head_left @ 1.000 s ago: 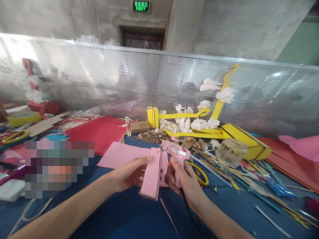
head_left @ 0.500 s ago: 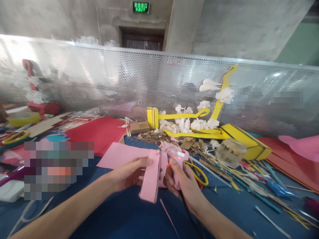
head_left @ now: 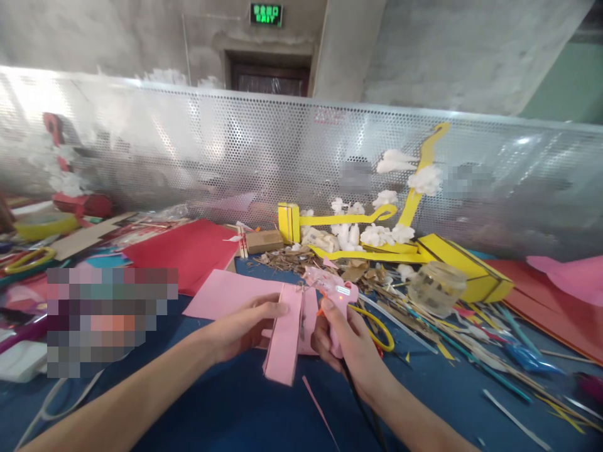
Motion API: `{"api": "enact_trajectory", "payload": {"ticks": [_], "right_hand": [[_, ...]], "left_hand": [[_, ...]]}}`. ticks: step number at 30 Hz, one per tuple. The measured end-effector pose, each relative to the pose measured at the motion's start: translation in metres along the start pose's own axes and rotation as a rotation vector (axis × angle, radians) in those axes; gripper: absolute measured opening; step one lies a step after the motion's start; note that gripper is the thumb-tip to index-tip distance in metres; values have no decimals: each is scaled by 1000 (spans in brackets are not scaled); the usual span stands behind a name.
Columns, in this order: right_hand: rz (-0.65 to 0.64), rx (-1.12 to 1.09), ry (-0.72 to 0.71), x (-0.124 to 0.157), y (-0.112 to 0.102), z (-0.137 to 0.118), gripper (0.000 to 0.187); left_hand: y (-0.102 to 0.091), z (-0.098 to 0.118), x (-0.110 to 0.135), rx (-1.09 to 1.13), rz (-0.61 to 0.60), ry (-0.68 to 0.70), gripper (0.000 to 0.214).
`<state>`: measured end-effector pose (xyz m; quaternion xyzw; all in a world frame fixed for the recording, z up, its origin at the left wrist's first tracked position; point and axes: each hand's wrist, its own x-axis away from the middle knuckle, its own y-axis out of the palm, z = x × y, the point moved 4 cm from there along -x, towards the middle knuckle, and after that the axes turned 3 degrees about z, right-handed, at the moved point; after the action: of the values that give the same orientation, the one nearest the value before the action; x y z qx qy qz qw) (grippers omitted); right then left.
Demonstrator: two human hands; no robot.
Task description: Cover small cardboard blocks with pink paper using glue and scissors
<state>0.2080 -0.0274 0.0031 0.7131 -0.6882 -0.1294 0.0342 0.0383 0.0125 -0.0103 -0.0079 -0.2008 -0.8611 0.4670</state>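
Closest to the person, a thin paper strip point(head_left: 320, 411) lay on the blue tabletop point(head_left: 211, 414). Just beyond it, the left hand point(head_left: 247, 326) pinched a long pink card piece point(head_left: 285, 339) between thumb and fingers, holding it aslant over the table. The right hand point(head_left: 351, 348) was wrapped round the handle of a pink glue gun point(head_left: 336, 288), its black cord point(head_left: 360, 402) trailing back. The nozzle was close to the card piece's upper end; I couldn't tell whether they touched. A pink sheet point(head_left: 221, 295) lay behind the left hand. Farther off I saw a clear jar point(head_left: 436, 289), then yellow card shapes point(head_left: 455, 251) with white tufts point(head_left: 425, 180), before a perforated metal screen point(head_left: 211, 157). A green exit sign point(head_left: 266, 14) glowed high behind.
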Motion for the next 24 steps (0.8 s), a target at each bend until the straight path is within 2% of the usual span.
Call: {"api": "enact_trajectory", "payload": {"ticks": [6,13,19,24], "right_hand": [[16,-3,8,-1,-1,1,62],[21,-5,2,-1,-3,2,62],[14,11,-22,-2,-3,2,64],[10,21,-28,-2,-3,2,64]], "left_hand": [[1,2,1,-81,-10,-12,62],[-1,6,2,-138,62,72,59],[2,12,2,-122,45,176,61],[3,13,3,-141,28,174,58]]}}
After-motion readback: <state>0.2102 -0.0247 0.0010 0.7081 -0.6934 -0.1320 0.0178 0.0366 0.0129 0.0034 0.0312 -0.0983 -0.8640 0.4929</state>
